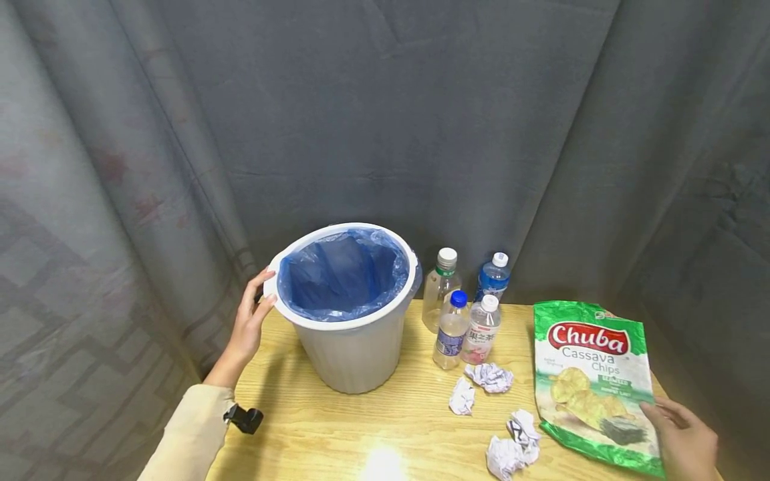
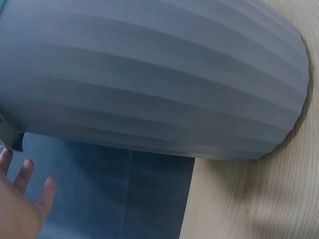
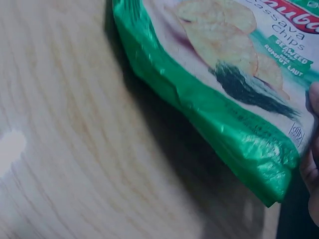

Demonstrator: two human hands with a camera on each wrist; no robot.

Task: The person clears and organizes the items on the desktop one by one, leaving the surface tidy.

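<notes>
From the head view, a white bin (image 1: 355, 347) lined with a blue bag (image 1: 343, 274) is seen standing near the desk's (image 1: 373, 427) back left corner, and its rim is touched by the left hand (image 1: 249, 327), fingers laid loosely against the edge with the thumb on the rim, not clamped round it. A cream sleeve (image 1: 192, 434) is seen at the left edge, a small black clip (image 1: 245, 419) beside it. Just right of the bin, four plastic bottles (image 1: 463, 307) are grouped at the back edge, close together. In front of them, crumpled paper balls (image 1: 490, 377) are scattered toward the front edge, two near the bottles and more lower down. Along the right edge a green bag of cassava chips (image 1: 592, 381) is laid flat, and its lower right corner is met by the right hand (image 1: 682, 441); a pinch is suggested, though the grip cannot be told for certain here. From the left wrist view, the ribbed grey-white wall of the bin (image 2: 159, 79) fills the picture, lying over the wooden top, and the left hand (image 2: 20, 199) is shown with fingers spread and relaxed. From the right wrist view, the chip bag (image 3: 224, 99) is seen resting on the wood, its crinkled green corner held at the right edge by fingertips (image 3: 311, 169), barely in view.
</notes>
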